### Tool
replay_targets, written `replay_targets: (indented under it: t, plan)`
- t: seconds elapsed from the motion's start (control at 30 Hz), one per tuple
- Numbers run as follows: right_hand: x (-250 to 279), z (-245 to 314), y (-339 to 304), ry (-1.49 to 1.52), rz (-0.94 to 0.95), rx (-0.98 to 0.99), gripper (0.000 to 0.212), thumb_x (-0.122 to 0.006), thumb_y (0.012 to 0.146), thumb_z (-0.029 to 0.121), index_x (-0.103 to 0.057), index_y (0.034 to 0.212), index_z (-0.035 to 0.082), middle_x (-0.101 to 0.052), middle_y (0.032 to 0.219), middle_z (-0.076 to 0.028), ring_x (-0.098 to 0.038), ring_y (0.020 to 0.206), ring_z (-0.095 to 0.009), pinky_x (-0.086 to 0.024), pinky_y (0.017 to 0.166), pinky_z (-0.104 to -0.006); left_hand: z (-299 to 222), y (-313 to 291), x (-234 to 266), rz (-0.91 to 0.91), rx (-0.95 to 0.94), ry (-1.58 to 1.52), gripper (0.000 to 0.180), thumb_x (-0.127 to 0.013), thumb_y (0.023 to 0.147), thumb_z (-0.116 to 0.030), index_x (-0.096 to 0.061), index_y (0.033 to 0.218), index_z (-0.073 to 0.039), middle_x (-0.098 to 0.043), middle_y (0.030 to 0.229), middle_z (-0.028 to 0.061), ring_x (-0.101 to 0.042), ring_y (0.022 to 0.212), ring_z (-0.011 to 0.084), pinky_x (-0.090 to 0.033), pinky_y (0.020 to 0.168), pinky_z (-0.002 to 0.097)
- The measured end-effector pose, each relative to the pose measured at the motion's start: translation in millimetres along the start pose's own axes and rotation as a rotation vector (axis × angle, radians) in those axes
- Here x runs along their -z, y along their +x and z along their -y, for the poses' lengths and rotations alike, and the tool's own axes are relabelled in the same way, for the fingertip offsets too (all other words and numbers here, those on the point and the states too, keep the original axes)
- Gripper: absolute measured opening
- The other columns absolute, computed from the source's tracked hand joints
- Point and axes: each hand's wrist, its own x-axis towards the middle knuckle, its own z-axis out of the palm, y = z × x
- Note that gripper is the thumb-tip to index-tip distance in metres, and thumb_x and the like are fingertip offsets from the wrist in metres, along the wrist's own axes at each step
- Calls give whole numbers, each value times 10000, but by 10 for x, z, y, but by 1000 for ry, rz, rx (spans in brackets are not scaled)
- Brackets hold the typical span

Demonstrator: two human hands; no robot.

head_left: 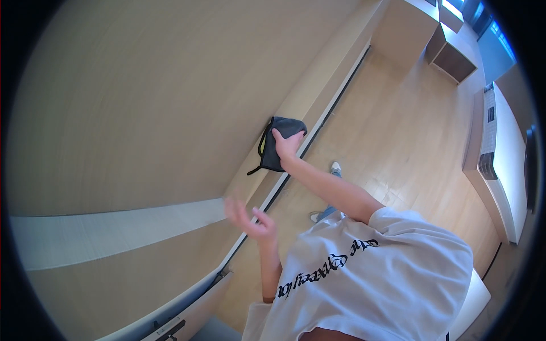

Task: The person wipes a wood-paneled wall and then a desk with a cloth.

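My right hand (288,143) is closed on a folded dark grey cleaning cloth (273,158) with black edging. A bit of yellow shows at the cloth's left side, and a black loop or strap end hangs from its lower corner. The cloth lies against a light wood ledge (310,94) that runs along the foot of a large wooden panel (159,96). Lower left of it, my left hand (252,220) is lifted with its fingers apart and holds nothing; its fingertips are slightly blurred.
A pale strip (119,232) crosses the wood at left. Along the ledge runs a dark track (341,94). Open-fronted boxes (452,57) stand far right, and a white-topped unit (509,165) is at right. At lower left is a panel with a dark handle (173,329).
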Motion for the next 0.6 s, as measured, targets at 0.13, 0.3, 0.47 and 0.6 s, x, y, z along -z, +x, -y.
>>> replay_targets:
  t: [0.13,0.3,0.47,0.6]
  plan:
    - [33,18,29,-3,-9,-12,1154,-783,751,394,-31,1484,-83,-89,1567,-260,-79,1471,-351,-130,1200,-397,208,245,374,-191,-71,210,547,-516,950,-156,-305,1424,19,-206,1535,265,-196,1433,416,-170,1148,531]
    - [-30,-66,161,51,-60,2,1146,-789,742,412,-63,1493,-60,-121,1569,-239,-115,1467,-337,-146,1195,-402,558,459,725,-462,-45,471,689,-496,973,-228,-154,1495,63,-52,1577,262,-35,1475,384,-52,1170,515]
    - [-74,-213,307,89,-176,150,1022,-802,750,274,-159,1468,-65,-326,1475,-203,-309,1385,-299,-249,1143,-351,870,273,828,-489,-67,597,697,-433,1000,-293,-114,1504,66,-5,1587,248,1,1480,372,-28,1170,507]
    - [68,-218,614,140,-185,380,1062,-811,721,315,-176,1452,-119,-261,1503,-288,-219,1427,-372,-180,1178,-385,967,62,890,-532,-53,635,671,-374,1017,-312,-110,1506,64,-5,1591,237,-2,1480,370,-23,1173,504]
